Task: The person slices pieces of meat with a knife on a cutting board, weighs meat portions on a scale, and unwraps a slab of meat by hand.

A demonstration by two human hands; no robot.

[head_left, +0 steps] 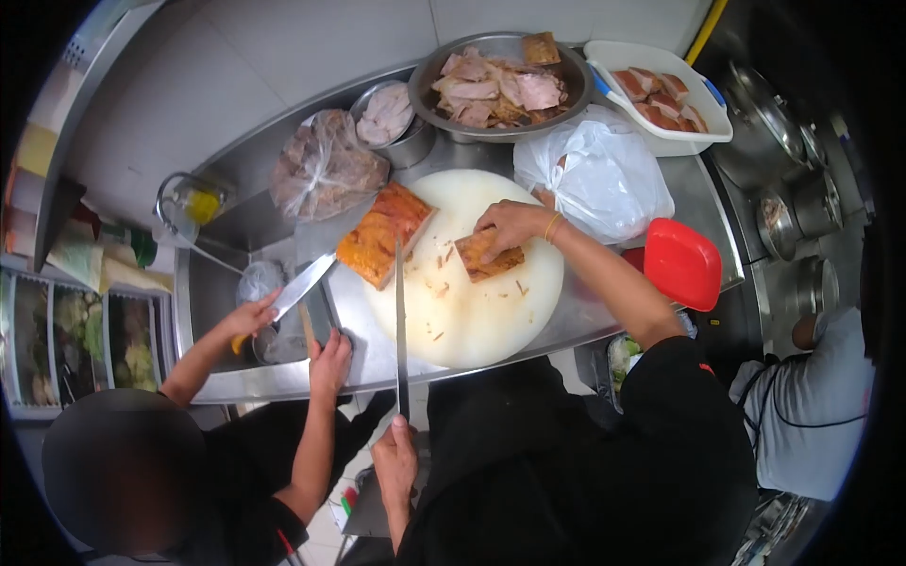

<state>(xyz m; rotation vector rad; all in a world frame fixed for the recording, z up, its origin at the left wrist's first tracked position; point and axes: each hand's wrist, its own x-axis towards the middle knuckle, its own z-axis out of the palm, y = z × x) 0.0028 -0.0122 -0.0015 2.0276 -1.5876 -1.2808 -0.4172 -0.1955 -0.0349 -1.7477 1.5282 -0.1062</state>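
Note:
My left hand (394, 464) is closed round the handle end of a long knife (401, 330), whose blade points away from me over the round white cutting board (453, 330). On the board, my right hand (514, 229) grips a small browned piece of meat (489, 259) from above. A larger slab of roasted meat (385, 231) lies across the board's left edge, close to the knife's tip. Small scraps are scattered on the board between the knife and my right hand.
At the left, a co-worker holds a knife (307, 286) near the slab. Behind the board stand a bowl of meat (423, 94), a white tray (703, 132) and bagged food (599, 179). A red container (682, 264) sits at the right, a sink (212, 292) at the left.

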